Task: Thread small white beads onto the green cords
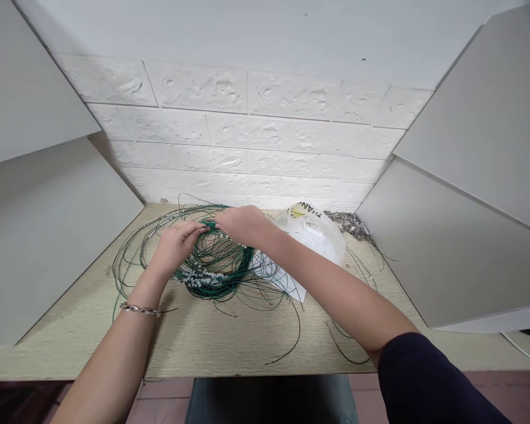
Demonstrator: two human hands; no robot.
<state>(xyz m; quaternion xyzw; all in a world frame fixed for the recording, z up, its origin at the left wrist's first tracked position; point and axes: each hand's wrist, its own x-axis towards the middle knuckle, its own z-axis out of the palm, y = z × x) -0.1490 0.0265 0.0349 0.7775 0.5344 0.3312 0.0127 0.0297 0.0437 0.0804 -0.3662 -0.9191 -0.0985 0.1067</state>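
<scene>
A tangled coil of green wire lies on the table, with small white beads threaded along its near side. My left hand is at the coil's upper left, thumb and fingers pinched on the green strands. Just to its right, my right hand bends over the top of the coil, its fingers closed on the same bundle. The right fingertips are partly hidden behind the hand. Loose wire ends spread out on all sides, several reaching under my right forearm.
A clear plastic bag of white beads and a white paper lie right of the coil. Behind them sits a heap of small greyish pieces. Grey panels flank the wooden table; a white brick-pattern wall closes the back.
</scene>
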